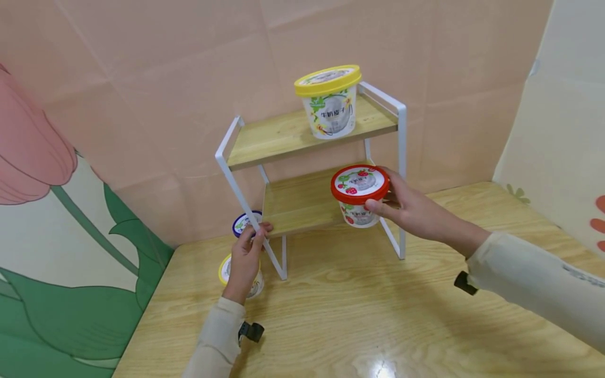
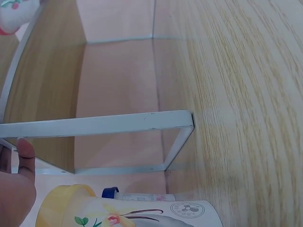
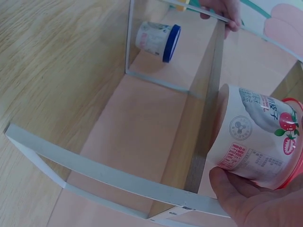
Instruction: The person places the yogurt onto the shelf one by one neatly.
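My right hand [image 1: 402,205] grips a red-lidded tub [image 1: 360,184] by its right side, at the right front of the lower shelf [image 1: 302,202]. The right wrist view shows that tub [image 3: 255,132] upright beside the shelf's front edge, fingers and thumb around it. My left hand [image 1: 246,257] holds the white frame at the left end of the lower shelf; in the left wrist view its thumb presses the frame bar [image 2: 104,124]. A yellow-lidded tub [image 1: 331,105] stands on the upper shelf [image 1: 274,134].
On the table [image 1: 331,315], left of the rack, are a blue-lidded tub [image 1: 240,223] and another yellow-lidded tub [image 1: 257,285], partly hidden by my left hand. A pink backdrop [image 1: 179,131] is behind the rack.
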`<state>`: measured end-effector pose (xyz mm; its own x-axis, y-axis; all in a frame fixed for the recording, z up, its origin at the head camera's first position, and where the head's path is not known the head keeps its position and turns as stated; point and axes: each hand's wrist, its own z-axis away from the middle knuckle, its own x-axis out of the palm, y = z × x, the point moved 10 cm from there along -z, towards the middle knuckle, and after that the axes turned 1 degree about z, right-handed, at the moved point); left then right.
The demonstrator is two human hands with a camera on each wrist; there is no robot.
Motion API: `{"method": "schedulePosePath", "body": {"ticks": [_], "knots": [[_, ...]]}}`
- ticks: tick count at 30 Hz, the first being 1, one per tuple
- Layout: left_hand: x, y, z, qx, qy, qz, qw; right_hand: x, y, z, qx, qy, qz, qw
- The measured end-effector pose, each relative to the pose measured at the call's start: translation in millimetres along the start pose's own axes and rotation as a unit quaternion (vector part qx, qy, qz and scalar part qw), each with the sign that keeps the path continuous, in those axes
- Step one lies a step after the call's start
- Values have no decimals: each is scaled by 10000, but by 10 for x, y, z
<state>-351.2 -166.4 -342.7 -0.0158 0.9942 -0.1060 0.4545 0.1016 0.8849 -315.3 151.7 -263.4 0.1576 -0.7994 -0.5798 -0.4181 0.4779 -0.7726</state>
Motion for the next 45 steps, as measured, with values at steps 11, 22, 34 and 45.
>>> {"method": "schedulePosePath", "body": {"ticks": [11, 22, 34, 45], "knots": [[-3, -5, 8, -11, 10, -19, 10000, 7, 5, 3, 116, -63, 28, 9999], [13, 24, 15, 99, -21, -16, 9999, 14, 26, 1, 236, -76, 124, 9996], [1, -2, 10, 36, -30, -110, 9999, 29, 13, -35, 249, -78, 161, 9995], [8, 30, 11, 96, -72, -22, 9999, 66, 41, -88, 419, -74, -147, 9990]]}}
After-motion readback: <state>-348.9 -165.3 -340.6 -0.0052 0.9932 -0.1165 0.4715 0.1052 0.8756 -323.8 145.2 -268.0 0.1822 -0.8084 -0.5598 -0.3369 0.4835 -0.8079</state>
